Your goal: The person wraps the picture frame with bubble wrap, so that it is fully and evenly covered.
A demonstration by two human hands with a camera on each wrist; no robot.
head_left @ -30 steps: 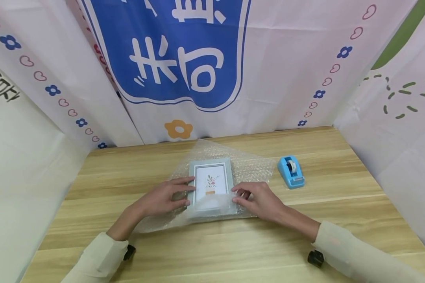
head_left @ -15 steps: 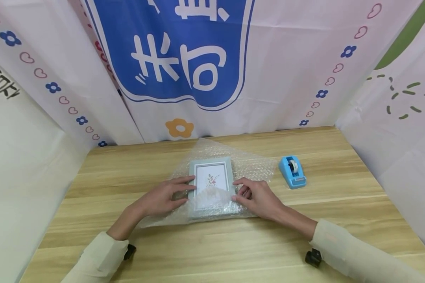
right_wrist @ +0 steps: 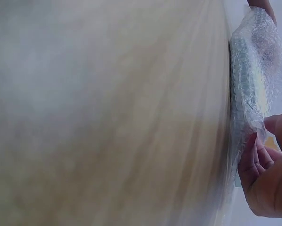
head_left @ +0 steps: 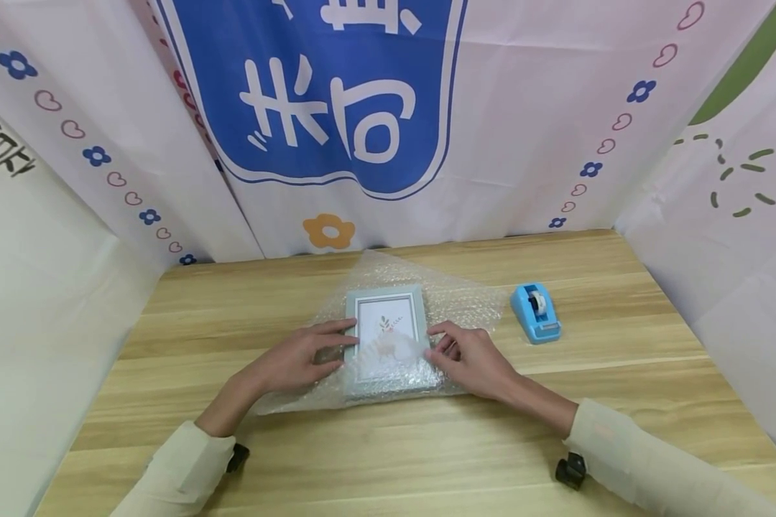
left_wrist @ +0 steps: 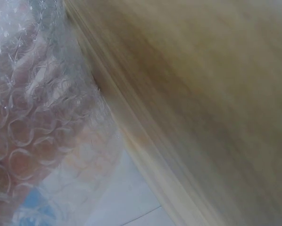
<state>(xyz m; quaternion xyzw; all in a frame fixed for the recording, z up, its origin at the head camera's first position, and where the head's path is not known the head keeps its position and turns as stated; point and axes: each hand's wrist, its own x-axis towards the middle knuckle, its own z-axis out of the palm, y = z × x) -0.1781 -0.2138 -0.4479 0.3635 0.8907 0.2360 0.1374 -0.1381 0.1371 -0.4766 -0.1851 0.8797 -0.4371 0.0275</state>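
A pale blue-green picture frame (head_left: 388,291) with a floral print lies on bubble wrap (head_left: 465,298). A flap of the wrap is folded up over its lower half. My left hand (head_left: 294,360) rests at its left side, fingers extended and fingertips on the border. At the right side, my right hand (head_left: 477,361) pinches the wrap between thumb and curled fingers. The right wrist view shows this hand (right_wrist: 268,165) at the end of the wrapped edge. In the left wrist view, bubble wrap (left_wrist: 28,122) fills the left side and the left hand's fingers are blurred behind it.
A blue tape dispenser (head_left: 534,316) with a roll in it stands to the right of the wrap. The wooden table (head_left: 388,459) meets a printed cloth backdrop (head_left: 504,143) behind, with pale cloth at both sides.
The wrap's lower flap has moved up and settled over more of the print. My right hand has shifted very slightly; the left stays at the frame's left edge.
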